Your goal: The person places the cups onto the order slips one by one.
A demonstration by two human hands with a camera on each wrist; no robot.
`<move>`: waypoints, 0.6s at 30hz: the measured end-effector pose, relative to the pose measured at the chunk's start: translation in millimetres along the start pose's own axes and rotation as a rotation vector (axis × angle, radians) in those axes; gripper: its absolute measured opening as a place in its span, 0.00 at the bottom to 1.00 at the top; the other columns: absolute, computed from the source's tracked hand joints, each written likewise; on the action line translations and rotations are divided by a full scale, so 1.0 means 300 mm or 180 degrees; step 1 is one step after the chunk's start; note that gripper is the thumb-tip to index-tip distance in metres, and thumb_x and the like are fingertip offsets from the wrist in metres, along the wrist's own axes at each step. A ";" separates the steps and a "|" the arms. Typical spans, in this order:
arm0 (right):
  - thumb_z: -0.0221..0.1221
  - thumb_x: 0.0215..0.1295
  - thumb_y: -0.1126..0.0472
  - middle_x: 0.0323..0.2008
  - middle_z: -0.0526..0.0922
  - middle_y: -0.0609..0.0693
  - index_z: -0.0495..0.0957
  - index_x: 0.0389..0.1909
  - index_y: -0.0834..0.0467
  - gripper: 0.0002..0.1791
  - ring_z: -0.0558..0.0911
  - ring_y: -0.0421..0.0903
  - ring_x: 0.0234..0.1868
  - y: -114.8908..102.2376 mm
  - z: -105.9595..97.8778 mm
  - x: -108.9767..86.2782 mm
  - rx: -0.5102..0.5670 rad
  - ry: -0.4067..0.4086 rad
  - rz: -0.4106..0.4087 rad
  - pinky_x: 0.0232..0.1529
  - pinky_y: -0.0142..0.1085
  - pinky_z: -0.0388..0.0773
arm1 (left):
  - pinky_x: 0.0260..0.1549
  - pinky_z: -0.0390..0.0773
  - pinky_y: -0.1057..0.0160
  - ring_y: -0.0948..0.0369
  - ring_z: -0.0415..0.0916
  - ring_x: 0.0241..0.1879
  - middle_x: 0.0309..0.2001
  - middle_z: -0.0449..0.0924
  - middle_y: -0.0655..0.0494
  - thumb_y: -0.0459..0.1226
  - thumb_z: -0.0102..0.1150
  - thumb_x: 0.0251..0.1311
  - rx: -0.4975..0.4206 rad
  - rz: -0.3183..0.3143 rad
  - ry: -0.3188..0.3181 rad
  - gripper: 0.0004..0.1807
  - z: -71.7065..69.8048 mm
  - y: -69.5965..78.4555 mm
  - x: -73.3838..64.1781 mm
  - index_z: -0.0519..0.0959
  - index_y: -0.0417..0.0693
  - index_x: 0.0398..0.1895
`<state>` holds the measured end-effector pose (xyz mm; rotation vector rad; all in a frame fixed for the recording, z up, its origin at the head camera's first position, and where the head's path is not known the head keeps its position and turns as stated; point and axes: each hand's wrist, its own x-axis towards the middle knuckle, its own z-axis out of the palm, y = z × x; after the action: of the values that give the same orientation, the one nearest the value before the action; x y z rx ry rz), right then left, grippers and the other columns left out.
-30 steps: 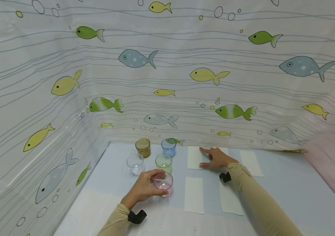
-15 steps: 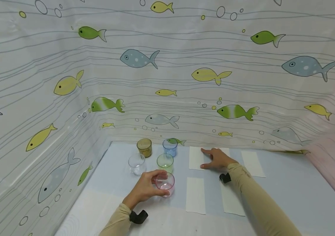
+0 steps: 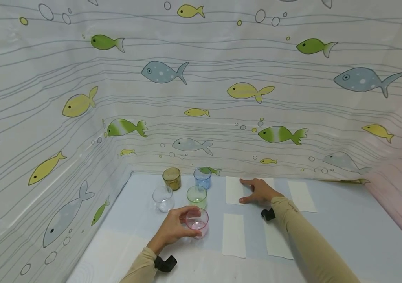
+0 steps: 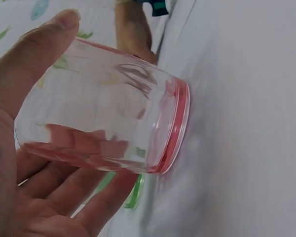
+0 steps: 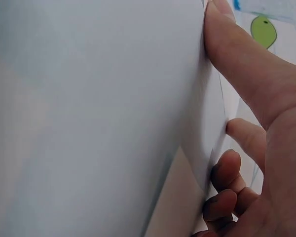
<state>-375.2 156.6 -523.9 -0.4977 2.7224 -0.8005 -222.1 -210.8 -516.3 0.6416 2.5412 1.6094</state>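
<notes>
**Holding a pink-tinted tumbler (image 3: 199, 225) on the left, touching a white sheet (image 3: 232, 190) on the right**

Holds the pink-tinted tumbler in the left grip (image 3: 172, 228), setting the thumb on the side toward the near edge of the table (image 3: 346, 220) and the fingers round the far side. Shows the pink-tinted tumbler upright, left of the table's middle and nearest of five tumblers to the near edge. Cannot judge contact between its base and the table.

Spreads thumb and index finger of the right grip (image 3: 261, 191) wide apart, resting both at the right-hand side of the white sheet, near the far edge. Curls the other fingers in, by the right wrist view.

Has a green-tinted tumbler (image 3: 196, 197) just beyond the pink one, then a blue tumbler (image 3: 202, 179) by the far edge. Groups an amber tumbler (image 3: 171, 181) and a clear tumbler (image 3: 163, 201) closer to the left edge, with the amber one nearer the far left corner.

Includes four more sheets: a partly covered sheet (image 3: 270, 181) behind the right grip, one sheet (image 3: 303, 196) toward the far right corner, and two nearer the near edge, a left-hand sheet (image 3: 234, 236) and a right-hand sheet (image 3: 279, 244) partly under the forearm. Wears beige sleeves (image 3: 310, 236). Backed at the far edge by a fish-printed curtain (image 3: 215, 125).
</notes>
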 end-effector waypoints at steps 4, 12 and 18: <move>0.82 0.49 0.41 0.40 0.75 0.55 0.69 0.79 0.49 0.56 0.71 0.49 0.41 0.007 0.009 0.001 0.0055 0.0005 0.0056 0.37 0.37 0.68 | 0.58 0.83 0.68 0.55 0.88 0.56 0.55 0.90 0.53 0.41 0.88 0.44 -0.0003 0.0013 0.0014 0.40 0.004 -0.005 -0.003 0.82 0.47 0.65; 0.82 0.49 0.41 0.37 0.75 0.54 0.69 0.79 0.47 0.55 0.71 0.48 0.39 0.021 0.013 -0.002 0.0066 0.0055 0.0031 0.36 0.37 0.68 | 0.56 0.86 0.63 0.52 0.89 0.54 0.53 0.91 0.52 0.42 0.89 0.43 0.0047 0.0194 -0.0047 0.39 0.006 0.019 0.005 0.84 0.46 0.63; 0.82 0.50 0.41 0.35 0.75 0.53 0.70 0.78 0.48 0.54 0.70 0.47 0.36 0.016 0.006 0.000 0.0062 0.0084 -0.0067 0.34 0.36 0.67 | 0.54 0.87 0.64 0.43 0.89 0.52 0.52 0.91 0.49 0.38 0.87 0.46 -0.0126 0.0423 0.0058 0.37 -0.008 0.081 0.020 0.84 0.46 0.63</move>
<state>-375.8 159.6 -528.0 -0.5162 2.7349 -0.8440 -220.7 -201.8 -492.8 0.8113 2.5214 1.7087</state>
